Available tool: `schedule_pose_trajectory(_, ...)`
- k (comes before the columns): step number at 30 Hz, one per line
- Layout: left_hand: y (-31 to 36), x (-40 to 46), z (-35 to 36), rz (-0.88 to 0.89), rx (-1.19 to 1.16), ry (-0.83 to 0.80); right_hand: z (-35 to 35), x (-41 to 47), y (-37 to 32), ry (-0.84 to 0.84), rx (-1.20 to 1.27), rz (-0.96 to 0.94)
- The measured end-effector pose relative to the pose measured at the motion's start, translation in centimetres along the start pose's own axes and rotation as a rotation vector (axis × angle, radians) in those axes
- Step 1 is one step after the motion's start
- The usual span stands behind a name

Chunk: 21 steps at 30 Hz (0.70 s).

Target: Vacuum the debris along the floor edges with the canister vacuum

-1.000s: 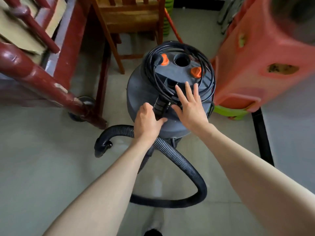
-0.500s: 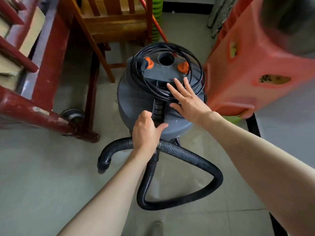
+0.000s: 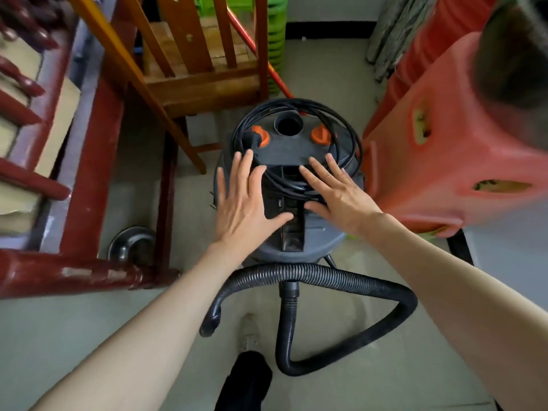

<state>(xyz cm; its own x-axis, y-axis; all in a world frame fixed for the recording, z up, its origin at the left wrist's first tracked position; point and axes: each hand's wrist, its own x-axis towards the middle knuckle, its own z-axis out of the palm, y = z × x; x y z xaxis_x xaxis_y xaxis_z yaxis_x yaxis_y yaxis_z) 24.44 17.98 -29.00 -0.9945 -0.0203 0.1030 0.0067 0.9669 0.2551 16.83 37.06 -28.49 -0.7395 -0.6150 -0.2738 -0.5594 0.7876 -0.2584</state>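
Note:
A dark grey canister vacuum (image 3: 314,232) stands on the floor in front of me, with two orange knobs and a round port on its lid. A black power cord (image 3: 296,112) lies coiled around the lid. My left hand (image 3: 241,203) is spread flat on the left of the lid, fingers straight. On the right side of the lid lies my right hand (image 3: 341,192), also with straight fingers, its fingertips over the cord. The black ribbed hose (image 3: 341,277) loops across the floor below the canister, its open end at the left.
A dark red wooden bench (image 3: 74,203) fills the left, with a metal bowl (image 3: 130,244) under it. A wooden chair (image 3: 192,69) stands behind the vacuum. Stacked red plastic stools (image 3: 444,143) crowd the right. A black baseboard (image 3: 326,26) runs along the far wall.
My left hand has let go of the black handle part at the canister's front and now lies flat on the lid. The view has shifted, and the hose loop has widened.

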Motion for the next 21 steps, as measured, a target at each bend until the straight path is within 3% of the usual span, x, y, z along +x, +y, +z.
schedule_pose_trajectory(4,-0.9,5.7,-1.5,0.166,0.059,-0.108,-0.8,2.1,0.9,-0.017,0.035,-0.002)
schedule_pose_trajectory(8,-1.7,8.8,-0.6,0.101,0.112,-0.313,-2.1,4.3,1.7,-0.06,0.009,0.019)
schedule_pose_trajectory(21,-1.2,14.5,-0.9,-0.003,0.13,-0.471,-6.7,9.4,4.0,-0.223,-0.153,0.046)
